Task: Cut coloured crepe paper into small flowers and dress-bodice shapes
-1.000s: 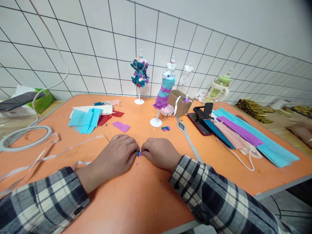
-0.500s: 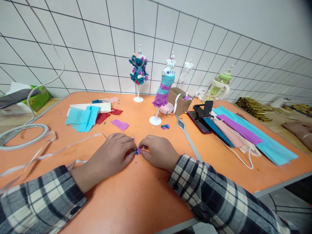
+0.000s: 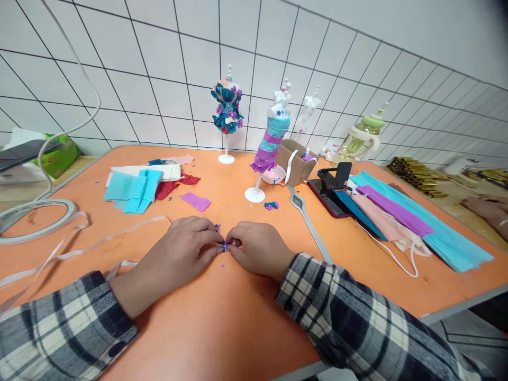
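Between the fingertips of my left hand (image 3: 188,243) and my right hand (image 3: 256,246) is a tiny purple and blue paper piece (image 3: 225,247). Both hands are closed in a pinch on it, just above the orange table (image 3: 190,323); fingers partly hide it. Beyond them, a small mannequin in a turquoise and purple paper dress (image 3: 272,137) stands on a white base. Near that base lies a little cluster of blue and purple paper pieces (image 3: 272,205). A purple paper strip (image 3: 196,201) rests past my left hand.
Left are turquoise paper pieces (image 3: 133,191), red scraps (image 3: 166,189), a tape roll (image 3: 71,209) and loose ribbon (image 3: 107,242). Behind stand another decorated mannequin (image 3: 227,108) and a cardboard box (image 3: 296,164). Right are a phone (image 3: 327,200), coloured paper strips (image 3: 400,211), a bottle (image 3: 361,138) and another person's hand (image 3: 486,209).
My fingertips have shifted slightly around the small paper piece, and both hands still pinch it. The whole view has moved a little; the things on the table stay in place.
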The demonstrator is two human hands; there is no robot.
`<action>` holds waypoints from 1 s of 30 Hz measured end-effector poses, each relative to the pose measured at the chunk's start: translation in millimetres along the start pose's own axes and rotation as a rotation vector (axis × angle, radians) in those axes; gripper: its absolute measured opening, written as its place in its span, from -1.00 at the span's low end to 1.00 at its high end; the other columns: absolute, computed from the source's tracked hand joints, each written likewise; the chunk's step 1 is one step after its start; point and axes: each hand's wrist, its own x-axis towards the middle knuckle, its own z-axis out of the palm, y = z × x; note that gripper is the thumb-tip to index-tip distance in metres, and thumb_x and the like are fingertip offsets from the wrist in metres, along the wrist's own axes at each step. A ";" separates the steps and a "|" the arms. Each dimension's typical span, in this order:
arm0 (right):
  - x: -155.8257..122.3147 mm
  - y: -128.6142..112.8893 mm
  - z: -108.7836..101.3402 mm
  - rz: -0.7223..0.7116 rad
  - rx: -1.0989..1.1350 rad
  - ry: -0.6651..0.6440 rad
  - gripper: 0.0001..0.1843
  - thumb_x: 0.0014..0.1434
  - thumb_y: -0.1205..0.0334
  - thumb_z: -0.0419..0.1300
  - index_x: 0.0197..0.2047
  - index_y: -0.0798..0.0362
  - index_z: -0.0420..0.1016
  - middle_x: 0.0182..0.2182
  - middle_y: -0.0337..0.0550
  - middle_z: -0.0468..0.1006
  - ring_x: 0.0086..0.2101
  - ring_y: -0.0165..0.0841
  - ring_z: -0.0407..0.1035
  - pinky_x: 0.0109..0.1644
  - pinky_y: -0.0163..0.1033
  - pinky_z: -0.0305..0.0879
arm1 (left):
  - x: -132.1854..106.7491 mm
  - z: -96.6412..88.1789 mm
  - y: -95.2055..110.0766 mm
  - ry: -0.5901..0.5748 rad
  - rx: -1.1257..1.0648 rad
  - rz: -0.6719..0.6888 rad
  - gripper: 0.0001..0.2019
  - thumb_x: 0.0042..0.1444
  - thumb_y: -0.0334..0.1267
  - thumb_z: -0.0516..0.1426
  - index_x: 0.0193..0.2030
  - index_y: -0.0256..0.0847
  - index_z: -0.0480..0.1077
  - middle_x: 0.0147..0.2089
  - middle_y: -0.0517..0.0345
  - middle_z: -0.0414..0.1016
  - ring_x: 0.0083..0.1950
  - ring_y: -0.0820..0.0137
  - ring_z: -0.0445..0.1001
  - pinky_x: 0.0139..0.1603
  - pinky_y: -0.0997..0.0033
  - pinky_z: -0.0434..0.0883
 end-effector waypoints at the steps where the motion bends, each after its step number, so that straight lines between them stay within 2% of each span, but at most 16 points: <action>1: 0.2 -0.2 0.7 0.003 0.004 0.005 -0.82 0.25 0.19 0.14 -0.18 -0.02 0.57 -0.28 -0.24 0.58 -0.30 -0.40 0.41 -0.34 -0.28 0.07 | 0.5 0.6 0.8 -0.007 0.002 -0.012 -0.80 0.24 -0.19 0.12 -0.17 -0.06 0.59 -0.19 0.09 0.55 -0.14 0.21 0.50 -0.11 0.17 0.35; 5: 1.0 0.9 3.6 0.012 0.009 0.015 -0.84 0.25 0.19 0.15 -0.18 0.00 0.55 -0.28 -0.23 0.57 -0.30 -0.39 0.41 -0.33 -0.28 0.07 | 1.3 0.7 4.0 -0.032 -0.004 -0.048 -0.81 0.22 -0.21 0.12 -0.18 -0.07 0.58 -0.20 0.09 0.56 -0.15 0.21 0.50 -0.09 0.15 0.36; 8: 1.6 1.9 4.6 0.000 0.013 0.005 -0.83 0.26 0.22 0.13 -0.21 -0.01 0.56 -0.30 -0.23 0.57 -0.30 -0.40 0.40 -0.32 -0.28 0.08 | 1.9 -1.3 6.3 0.009 0.002 -0.110 -0.79 0.17 -0.19 0.16 -0.10 -0.13 0.54 -0.16 0.05 0.58 -0.11 0.16 0.50 -0.08 0.12 0.37; 10: 2.1 1.8 4.3 -0.006 0.015 -0.001 -0.83 0.26 0.22 0.13 -0.21 0.00 0.56 -0.29 -0.23 0.58 -0.30 -0.40 0.40 -0.32 -0.29 0.08 | 2.7 -2.9 7.7 0.018 0.005 -0.131 -0.80 0.15 -0.20 0.17 -0.13 -0.17 0.53 -0.17 0.04 0.58 -0.11 0.15 0.50 -0.08 0.11 0.38; 17: 2.3 -1.1 0.7 -0.020 0.006 -0.033 -0.82 0.26 0.24 0.10 -0.22 0.01 0.55 -0.30 -0.23 0.57 -0.31 -0.39 0.40 -0.34 -0.29 0.06 | 3.9 -3.7 9.6 0.010 0.026 -0.086 -0.78 0.17 -0.23 0.11 -0.25 -0.14 0.61 -0.25 0.02 0.49 -0.19 0.18 0.44 -0.18 0.16 0.38; 24: 2.9 -0.6 0.5 -0.044 -0.016 -0.044 -0.84 0.24 0.28 0.10 -0.26 0.00 0.52 -0.32 -0.24 0.56 -0.33 -0.38 0.40 -0.37 -0.28 0.03 | 5.9 -1.2 9.2 -0.023 0.028 -0.041 -0.73 0.17 -0.32 0.06 -0.22 -0.12 0.63 -0.30 0.04 0.46 -0.22 0.21 0.42 -0.21 0.21 0.36; 30: 0.0 -3.2 -3.9 -0.090 -0.164 -0.074 -0.79 0.30 0.24 0.05 -0.19 0.05 0.52 -0.26 -0.13 0.58 -0.33 -0.33 0.42 -0.38 -0.26 0.07 | 7.2 -2.1 7.4 -0.034 -0.002 0.014 -0.71 0.20 -0.36 0.04 -0.25 -0.13 0.63 -0.32 0.05 0.45 -0.24 0.23 0.42 -0.20 0.22 0.34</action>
